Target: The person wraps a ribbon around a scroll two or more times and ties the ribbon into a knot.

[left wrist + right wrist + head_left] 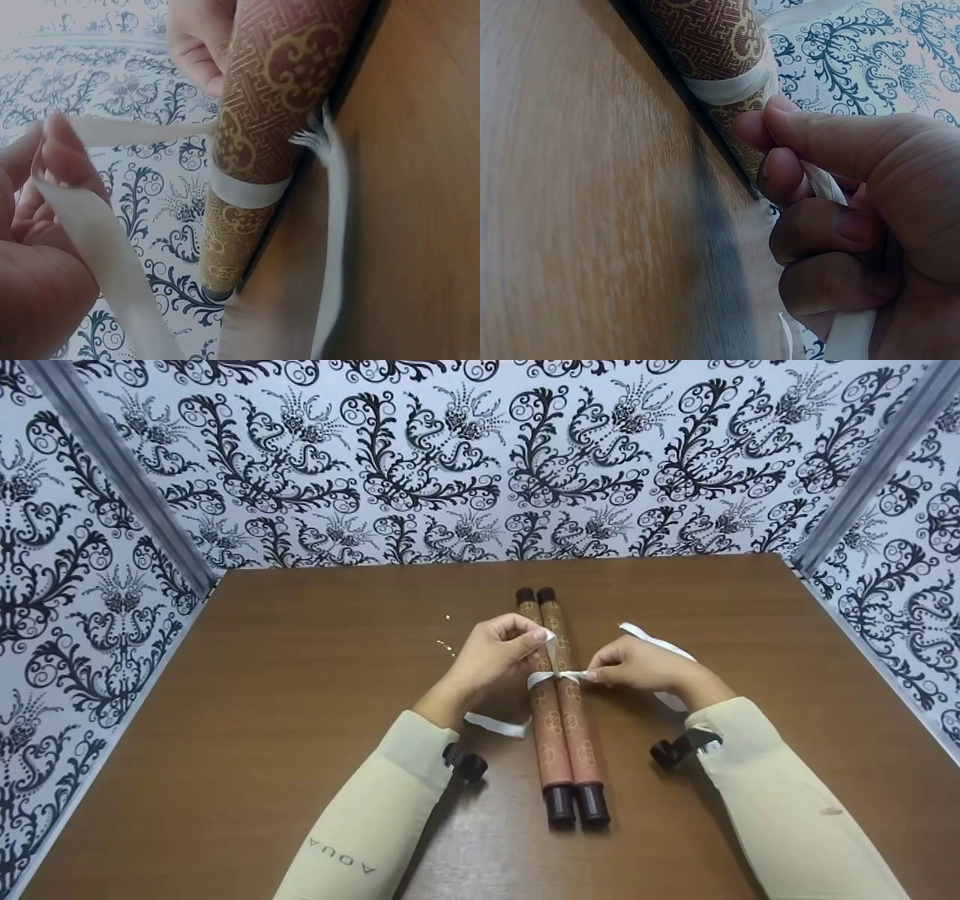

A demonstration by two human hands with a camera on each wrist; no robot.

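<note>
Two scrolls (561, 724), rolled side by side in patterned red-and-gold cloth with dark end knobs, lie lengthwise on the table. A white ribbon (251, 192) wraps round both near their middle and crosses on top. My left hand (499, 652) pinches one ribbon end between thumb and forefinger, lifted above the scrolls. To the right, my right hand (637, 664) pinches the other end low beside the crossing. In the right wrist view, that ribbon runs through the curled fingers (821, 232). In the left wrist view, the frayed ribbon tip hangs by the scroll.
The brown wooden table (300, 675) carries a few small white scraps (446, 646) left of the scrolls. Loose ribbon tails trail on both sides. Patterned black-and-white panels (465, 457) stand at the back and sides. A small black camera (471, 766) sits on each wrist.
</note>
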